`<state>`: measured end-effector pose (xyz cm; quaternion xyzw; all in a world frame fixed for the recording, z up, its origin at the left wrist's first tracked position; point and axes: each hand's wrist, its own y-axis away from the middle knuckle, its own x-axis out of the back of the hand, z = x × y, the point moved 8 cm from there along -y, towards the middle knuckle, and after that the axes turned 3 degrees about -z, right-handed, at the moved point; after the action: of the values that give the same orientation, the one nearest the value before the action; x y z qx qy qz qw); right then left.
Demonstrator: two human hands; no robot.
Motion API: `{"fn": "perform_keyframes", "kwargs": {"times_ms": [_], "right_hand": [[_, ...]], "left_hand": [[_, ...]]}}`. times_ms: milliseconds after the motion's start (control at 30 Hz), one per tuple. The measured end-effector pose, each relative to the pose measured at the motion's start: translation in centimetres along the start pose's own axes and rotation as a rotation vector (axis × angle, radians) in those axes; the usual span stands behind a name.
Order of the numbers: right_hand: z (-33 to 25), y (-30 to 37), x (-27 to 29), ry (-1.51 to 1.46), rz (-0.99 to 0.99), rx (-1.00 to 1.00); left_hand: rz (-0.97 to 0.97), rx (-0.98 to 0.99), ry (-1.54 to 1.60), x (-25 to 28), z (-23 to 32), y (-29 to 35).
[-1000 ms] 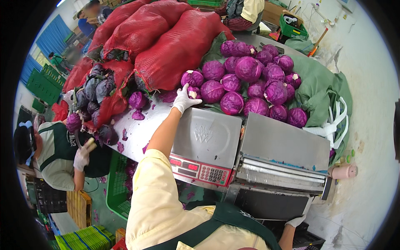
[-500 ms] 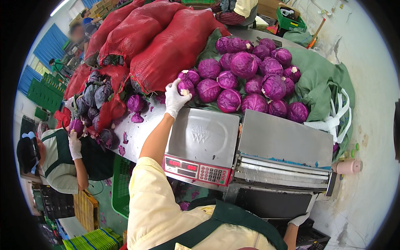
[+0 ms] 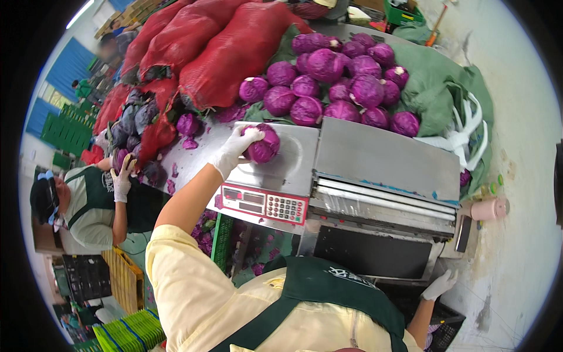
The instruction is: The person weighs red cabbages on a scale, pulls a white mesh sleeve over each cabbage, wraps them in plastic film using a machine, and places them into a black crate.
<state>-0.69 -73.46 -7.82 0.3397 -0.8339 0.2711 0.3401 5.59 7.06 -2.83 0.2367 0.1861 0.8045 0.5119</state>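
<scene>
My left hand (image 3: 233,151), in a white glove, is closed around a red cabbage (image 3: 263,144). It holds the cabbage over the metal pan of a weighing scale (image 3: 287,170); whether the cabbage touches the pan I cannot tell. Beyond the scale lies a heap of red cabbages (image 3: 328,66) on green cloth (image 3: 428,73). My gloved right hand (image 3: 440,286) is low at the right, fingers apart and holding nothing, above a black crate (image 3: 448,322). Beside the scale stands a film-wrapping machine (image 3: 387,158) with a roller along its front.
Red mesh sacks (image 3: 234,53) fill the back left. A co-worker (image 3: 88,202) at the left handles a cabbage by an opened sack. Below the table edge are a green crate (image 3: 221,240) and a wooden pallet (image 3: 124,273). A pink cup (image 3: 490,209) stands near the wall.
My left hand has brought a cabbage from the heap toward me, over the scale pan. My right hand has come further into view at the lower right. The whole view has shifted.
</scene>
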Motion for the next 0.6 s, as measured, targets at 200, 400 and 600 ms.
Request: {"fn": "perform_keyframes", "kwargs": {"times_ms": [200, 400, 600], "right_hand": [[-15.5, -6.1, 0.4, -0.489, -0.176, 0.252], [-26.3, -15.4, -6.0, -0.301, -0.302, 0.818], [-37.0, -19.6, -22.3, 0.282, -0.450, 1.263]], "left_hand": [[0.389, -0.720, -0.274, 2.5, -1.1, 0.0], [0.386, -0.645, -0.323, -1.2, 0.3, -0.6], [0.425, -0.909, -0.478, -4.5, 4.9, 4.6]]}}
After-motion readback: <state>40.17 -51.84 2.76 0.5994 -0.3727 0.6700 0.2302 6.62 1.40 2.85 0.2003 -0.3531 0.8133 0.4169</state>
